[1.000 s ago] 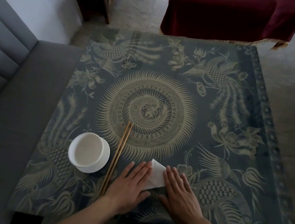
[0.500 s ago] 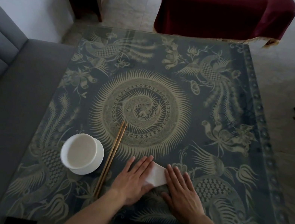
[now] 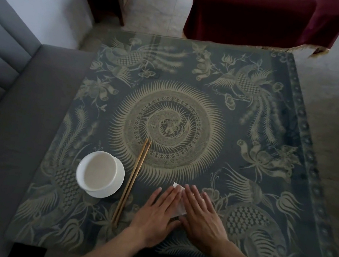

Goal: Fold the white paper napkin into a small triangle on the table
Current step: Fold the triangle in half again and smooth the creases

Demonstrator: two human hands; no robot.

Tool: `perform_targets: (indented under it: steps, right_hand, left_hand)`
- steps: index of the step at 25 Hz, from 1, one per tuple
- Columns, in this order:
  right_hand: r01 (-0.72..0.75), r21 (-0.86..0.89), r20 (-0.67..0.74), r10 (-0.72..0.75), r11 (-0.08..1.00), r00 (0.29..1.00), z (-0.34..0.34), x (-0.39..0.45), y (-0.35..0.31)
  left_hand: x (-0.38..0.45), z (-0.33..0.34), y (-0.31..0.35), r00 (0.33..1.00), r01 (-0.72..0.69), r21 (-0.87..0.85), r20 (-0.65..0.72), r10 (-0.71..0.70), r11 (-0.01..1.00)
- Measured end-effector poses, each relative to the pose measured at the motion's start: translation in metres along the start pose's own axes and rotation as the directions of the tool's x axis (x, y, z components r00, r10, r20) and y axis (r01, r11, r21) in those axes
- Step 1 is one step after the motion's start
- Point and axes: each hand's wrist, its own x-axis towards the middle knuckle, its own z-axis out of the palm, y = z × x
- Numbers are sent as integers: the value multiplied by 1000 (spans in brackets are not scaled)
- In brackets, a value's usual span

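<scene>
Now both palms lie flat, fingers outstretched and ungripping, the left hand (image 3: pixel 157 213) and right hand (image 3: pixel 201 217) closer together, covering more of the napkin (image 3: pixel 180 210).

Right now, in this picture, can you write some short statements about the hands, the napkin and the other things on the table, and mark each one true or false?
1. Both hands, the left hand and the right hand, lie flat on the white paper napkin. True.
2. The pair of wooden chopsticks lies to the right of the napkin. False: it lies to the left, between the napkin and the bowl.
3. The round white bowl stands on a white saucer. True.
4. The left hand touches the chopsticks. False: they are apart.
</scene>
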Motion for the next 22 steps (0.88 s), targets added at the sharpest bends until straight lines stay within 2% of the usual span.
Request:
perform_targets:
  steps: [4, 7, 16, 18, 22]
  right_hand:
    - [83, -61, 40, -81, 995, 996, -2, 11, 6]
    - [68, -31, 56, -67, 997, 996, 4, 6, 10]
    - [21, -20, 45, -20, 1000, 999, 11, 2, 8]
    - [20, -23, 38, -19, 1000, 999, 10, 1, 8]
    - [25, 1, 27, -25, 1000, 999, 15, -5, 3]
  left_hand:
    - [-7, 5, -1, 999, 40, 27, 33, -41, 999]
    - [-21, 9, -9, 998, 19, 50, 66, -23, 999]
    - [-77, 10, -47, 963, -238, 115, 158, 219, 964]
    - [-68, 3, -45, 966, -230, 101, 146, 214, 968]
    - [-21, -7, -22, 988, -114, 27, 106, 111, 993]
